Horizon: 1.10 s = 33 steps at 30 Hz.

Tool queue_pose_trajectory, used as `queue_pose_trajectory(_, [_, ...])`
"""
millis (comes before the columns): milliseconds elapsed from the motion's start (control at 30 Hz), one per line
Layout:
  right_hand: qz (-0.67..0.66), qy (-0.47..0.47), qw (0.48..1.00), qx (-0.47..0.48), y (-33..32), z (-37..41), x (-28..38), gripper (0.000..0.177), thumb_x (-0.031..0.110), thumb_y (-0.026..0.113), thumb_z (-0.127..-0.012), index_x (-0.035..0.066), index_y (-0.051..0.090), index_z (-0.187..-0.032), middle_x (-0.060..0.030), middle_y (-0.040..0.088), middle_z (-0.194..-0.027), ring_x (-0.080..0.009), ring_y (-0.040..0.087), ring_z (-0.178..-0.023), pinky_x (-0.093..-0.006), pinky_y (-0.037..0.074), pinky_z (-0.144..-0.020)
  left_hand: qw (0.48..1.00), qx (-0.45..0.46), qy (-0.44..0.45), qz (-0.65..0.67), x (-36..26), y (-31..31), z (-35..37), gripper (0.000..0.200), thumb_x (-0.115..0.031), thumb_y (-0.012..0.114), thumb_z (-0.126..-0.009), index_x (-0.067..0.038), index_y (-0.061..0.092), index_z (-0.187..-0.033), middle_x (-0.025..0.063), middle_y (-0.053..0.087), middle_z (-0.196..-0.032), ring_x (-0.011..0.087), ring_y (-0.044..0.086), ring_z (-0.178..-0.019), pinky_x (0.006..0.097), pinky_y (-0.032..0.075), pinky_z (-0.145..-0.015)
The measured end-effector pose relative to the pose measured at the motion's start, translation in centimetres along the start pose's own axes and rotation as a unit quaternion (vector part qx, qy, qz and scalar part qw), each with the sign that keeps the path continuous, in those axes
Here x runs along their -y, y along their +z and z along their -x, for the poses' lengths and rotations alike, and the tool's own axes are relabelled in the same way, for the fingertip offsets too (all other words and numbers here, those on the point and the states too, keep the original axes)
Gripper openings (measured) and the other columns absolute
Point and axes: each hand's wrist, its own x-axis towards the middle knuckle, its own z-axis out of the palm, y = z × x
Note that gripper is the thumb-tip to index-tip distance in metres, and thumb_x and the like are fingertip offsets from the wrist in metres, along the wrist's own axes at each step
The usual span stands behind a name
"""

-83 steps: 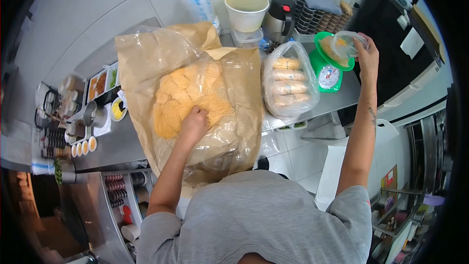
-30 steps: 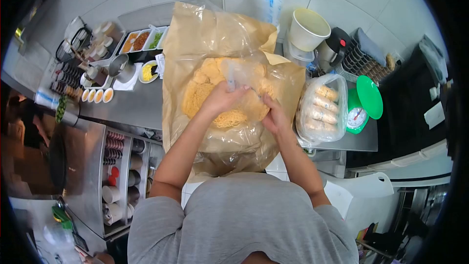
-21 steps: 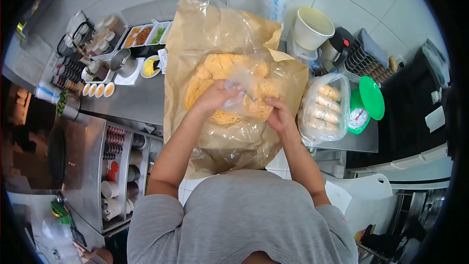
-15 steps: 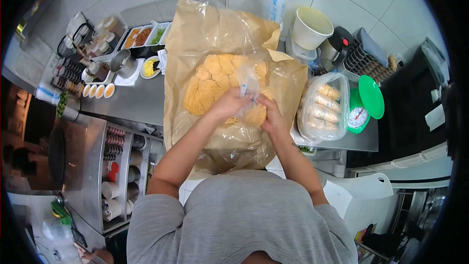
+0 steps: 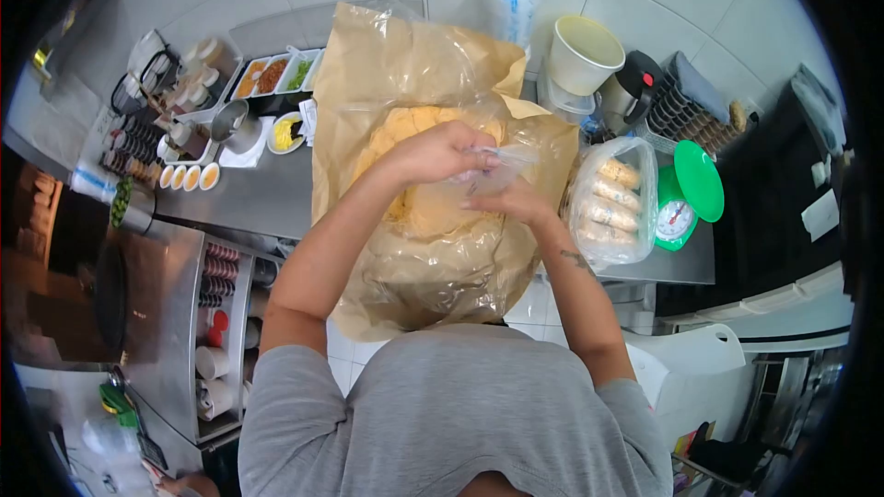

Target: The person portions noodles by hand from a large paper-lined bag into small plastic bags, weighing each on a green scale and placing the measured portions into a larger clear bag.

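Observation:
My left hand [image 5: 444, 152] pinches the gathered top of a small clear plastic bag [image 5: 520, 158]. Just below, my right hand [image 5: 516, 201] is closed around the lower part of the same bag; how full it is cannot be made out. Both hands are above a large brown paper sack [image 5: 368, 55] with a clear plastic liner [image 5: 442, 267], spread open. Inside lies a cracked mound of orange-yellow powder [image 5: 391, 133], partly hidden by my hands and left forearm.
To the right, a clear tub [image 5: 575, 230] holds several filled bags [image 5: 615, 191], beside a green scale [image 5: 677, 221]. A white bucket [image 5: 585, 55] and a kettle [image 5: 633, 83] stand behind. On the left are a metal pot [image 5: 238, 127], sauce cups [image 5: 191, 178] and a topping tray [image 5: 272, 74].
My left hand has risen and moved slightly right. My right hand has shifted right and turned, with its thumb pointing left. The small bag is now stretched sideways between them.

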Motion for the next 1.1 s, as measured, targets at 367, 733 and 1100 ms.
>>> queue_pose_trajectory(367, [0.079,-0.068,0.964,-0.245,2.8,-3.3,-1.6,0.028,0.01,0.054,-0.087,-0.002,0.052,-0.113,-0.0162,0.057,-0.109,-0.0261,0.055,-0.098,-0.0357,0.043,-0.084,0.953,-0.251,0.042,0.163,0.6,0.7,1.7,0.022,-0.021,0.053,-0.091,-0.005,0.058,-0.106,0.0023,0.057,-0.093,0.0078,0.05,-0.082,0.0231,0.041,-0.069])
queue_pose_trajectory(733, [-0.372,0.069,0.825,-0.42,5.1,-5.6,-0.2,0.032,0.009,0.048,-0.092,-0.004,0.044,-0.12,-0.0134,0.055,-0.113,-0.0234,0.053,-0.1,-0.0344,0.044,-0.083,0.83,-0.504,0.065,0.229,4.6,10.0,0.5,0.044,-0.026,0.059,-0.089,0.004,0.046,-0.119,0.0112,0.058,-0.108,0.0184,0.055,-0.097,0.0301,0.044,-0.085])
queue_pose_trajectory(1100, [0.233,-0.23,0.89,-0.317,3.2,1.0,4.7,0.049,0.024,0.055,-0.09,0.001,0.039,-0.13,-0.0175,0.048,-0.125,-0.0242,0.047,-0.113,-0.0341,0.033,-0.1,0.837,-0.503,-0.004,0.215,7.8,7.6,0.1,0.042,-0.027,0.055,-0.092,0.006,0.045,-0.117,0.017,0.059,-0.107,0.0241,0.057,-0.099,0.033,0.045,-0.085])
